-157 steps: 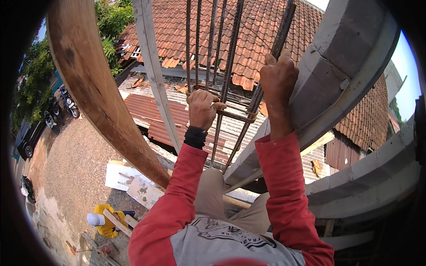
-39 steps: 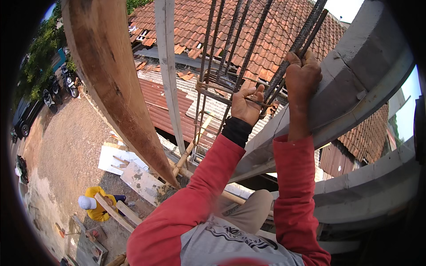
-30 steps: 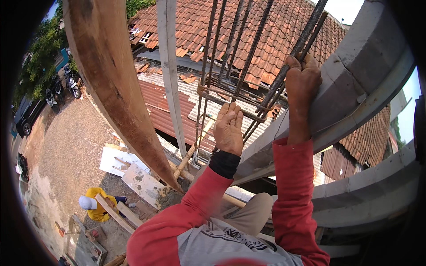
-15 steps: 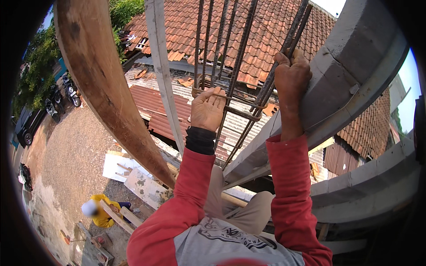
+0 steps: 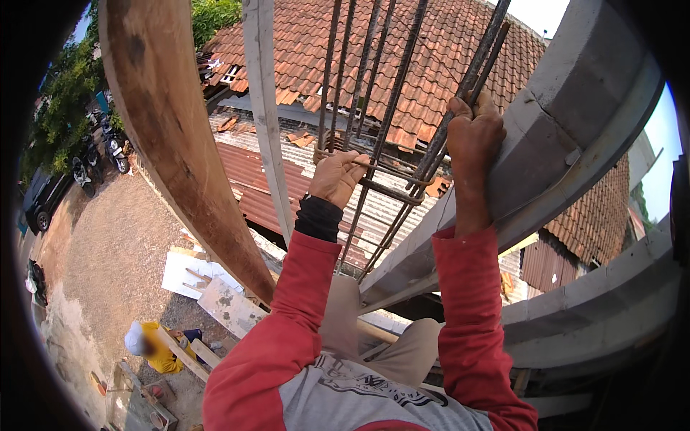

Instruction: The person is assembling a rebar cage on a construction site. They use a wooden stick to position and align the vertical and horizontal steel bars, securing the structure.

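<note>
Several tall ribbed steel reinforcing bars (image 5: 394,100) rise in front of me, with rectangular steel stirrups (image 5: 394,193) around them. My left hand (image 5: 336,178) is closed on the near side of a stirrup, its fingers curled over the thin rod. Higher up and to the right, my right hand (image 5: 476,135) wraps around the right-hand reinforcing bar (image 5: 485,43), close to a grey block column. The palm side of that hand is hidden from view.
A curved-looking wooden plank (image 5: 169,136) and a pale narrow post (image 5: 263,108) stand at left. The grey block column (image 5: 557,122) rises at right. Beyond are a tiled roof (image 5: 287,65) and corrugated sheets (image 5: 259,172). Far below, a person in yellow (image 5: 164,352) is beside boards.
My left hand's fingers have curled further around the stirrup, and that hand has tipped a little. My right hand keeps its hold on the bar. The view has shifted slightly.
</note>
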The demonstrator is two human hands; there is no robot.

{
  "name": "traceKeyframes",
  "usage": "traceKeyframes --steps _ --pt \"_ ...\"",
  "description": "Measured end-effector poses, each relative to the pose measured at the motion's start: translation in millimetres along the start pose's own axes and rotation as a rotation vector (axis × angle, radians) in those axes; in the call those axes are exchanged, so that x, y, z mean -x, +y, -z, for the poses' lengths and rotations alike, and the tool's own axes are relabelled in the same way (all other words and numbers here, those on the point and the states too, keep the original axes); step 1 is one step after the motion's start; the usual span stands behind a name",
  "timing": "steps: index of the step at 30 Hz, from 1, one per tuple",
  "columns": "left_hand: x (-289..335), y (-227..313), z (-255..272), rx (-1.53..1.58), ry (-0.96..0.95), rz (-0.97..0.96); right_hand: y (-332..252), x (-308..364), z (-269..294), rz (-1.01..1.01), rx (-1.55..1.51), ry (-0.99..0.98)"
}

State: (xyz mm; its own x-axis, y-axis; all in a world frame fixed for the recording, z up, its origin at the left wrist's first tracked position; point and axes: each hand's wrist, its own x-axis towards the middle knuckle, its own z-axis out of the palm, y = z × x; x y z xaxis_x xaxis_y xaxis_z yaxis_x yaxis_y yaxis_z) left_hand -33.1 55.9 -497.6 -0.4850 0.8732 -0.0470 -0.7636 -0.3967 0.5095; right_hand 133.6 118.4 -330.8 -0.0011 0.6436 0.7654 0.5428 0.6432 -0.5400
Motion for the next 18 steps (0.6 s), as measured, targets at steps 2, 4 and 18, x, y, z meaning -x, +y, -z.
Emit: traceKeyframes --steps 2,4,18 --pt "15.7 8.9 8.2 -0.154 -0.066 -0.027 1.0 0.8 0.9 -0.010 -0.034 -0.008" --pt "29.8 17.8 19.0 -0.304 -0.013 -0.074 2.4 0.5 1.3 0.000 -0.070 -0.008" --pt "-77.9 60.9 64.4 -0.815 0.208 -0.323 11.6 -1.9 -3.0 0.034 -0.089 0.005"
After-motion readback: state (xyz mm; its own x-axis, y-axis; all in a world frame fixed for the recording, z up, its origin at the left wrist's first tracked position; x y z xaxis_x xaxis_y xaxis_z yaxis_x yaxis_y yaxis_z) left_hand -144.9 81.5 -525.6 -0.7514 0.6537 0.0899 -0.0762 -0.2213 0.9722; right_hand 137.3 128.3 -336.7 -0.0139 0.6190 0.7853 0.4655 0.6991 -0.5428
